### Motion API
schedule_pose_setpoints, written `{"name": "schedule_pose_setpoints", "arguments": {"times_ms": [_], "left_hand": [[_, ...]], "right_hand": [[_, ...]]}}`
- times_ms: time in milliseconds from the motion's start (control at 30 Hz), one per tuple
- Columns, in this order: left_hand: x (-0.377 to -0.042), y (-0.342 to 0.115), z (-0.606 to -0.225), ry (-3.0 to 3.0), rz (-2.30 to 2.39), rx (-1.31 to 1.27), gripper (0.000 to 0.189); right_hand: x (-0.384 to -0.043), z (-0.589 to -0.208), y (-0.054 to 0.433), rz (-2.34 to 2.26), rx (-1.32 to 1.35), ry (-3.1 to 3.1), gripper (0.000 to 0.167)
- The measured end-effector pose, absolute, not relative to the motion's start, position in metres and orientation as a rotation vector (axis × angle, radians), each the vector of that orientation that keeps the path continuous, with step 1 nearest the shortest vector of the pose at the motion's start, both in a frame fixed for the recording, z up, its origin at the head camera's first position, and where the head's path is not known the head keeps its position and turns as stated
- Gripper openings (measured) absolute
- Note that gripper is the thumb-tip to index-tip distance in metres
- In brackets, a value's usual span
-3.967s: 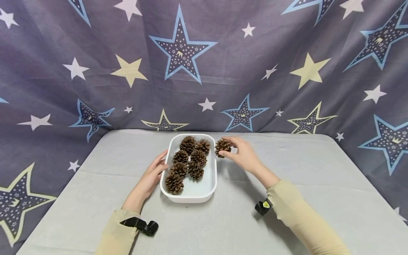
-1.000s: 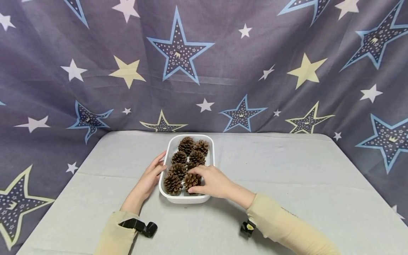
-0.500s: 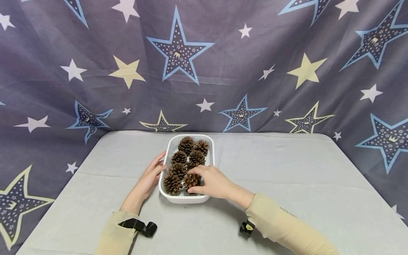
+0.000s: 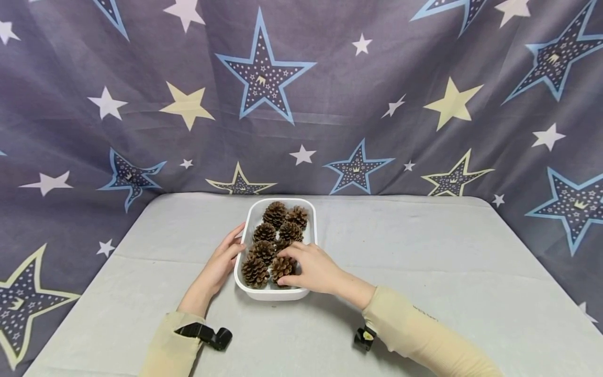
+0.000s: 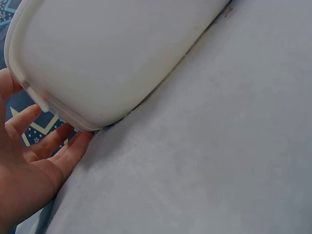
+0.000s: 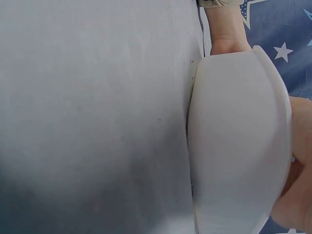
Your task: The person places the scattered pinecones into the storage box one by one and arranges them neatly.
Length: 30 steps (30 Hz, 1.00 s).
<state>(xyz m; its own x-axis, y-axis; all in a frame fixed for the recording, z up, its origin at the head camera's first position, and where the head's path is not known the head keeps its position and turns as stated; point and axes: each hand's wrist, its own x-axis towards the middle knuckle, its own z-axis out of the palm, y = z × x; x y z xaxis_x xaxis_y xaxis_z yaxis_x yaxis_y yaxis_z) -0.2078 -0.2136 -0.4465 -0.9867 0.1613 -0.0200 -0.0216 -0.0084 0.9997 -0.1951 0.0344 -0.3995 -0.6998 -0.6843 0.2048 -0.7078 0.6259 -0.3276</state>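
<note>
A white rectangular tub (image 4: 278,296) stands on the covered table with several brown pine cones (image 4: 275,213) in two rows inside. My right hand (image 4: 317,269) reaches over the tub's right rim and pinches a pine cone (image 4: 281,268) in the near right corner, thumb on the near side, fingers on the far side. That hand partly covers another cone behind it. My left hand (image 4: 220,267) rests against the tub's left side, thumb at the rim. In the left wrist view its fingers (image 5: 53,141) lie spread along the outer wall.
A grey cloth (image 4: 400,246) covers the table. Behind it hangs a dark curtain (image 4: 330,104) printed with stars. Each sleeve bears a black wrist camera, the left camera (image 4: 221,339) and the right camera (image 4: 364,337).
Four seconds ago my right hand held a pine cone outside the tub's right rim; it has since moved inside, into the near right corner. My left hand has stayed at the tub's side.
</note>
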Motion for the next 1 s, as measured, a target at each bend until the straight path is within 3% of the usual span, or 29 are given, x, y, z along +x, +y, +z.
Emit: {"name": "schedule_pose_setpoints", "arguments": {"times_ms": [1000], "left_hand": [[-0.2083, -0.2127, -0.446, 2.119, 2.125, 0.129, 0.057]], "right_hand": [[-0.1949, -0.4002, 0.0313, 0.533, 1.167, -2.801, 0.054]]}}
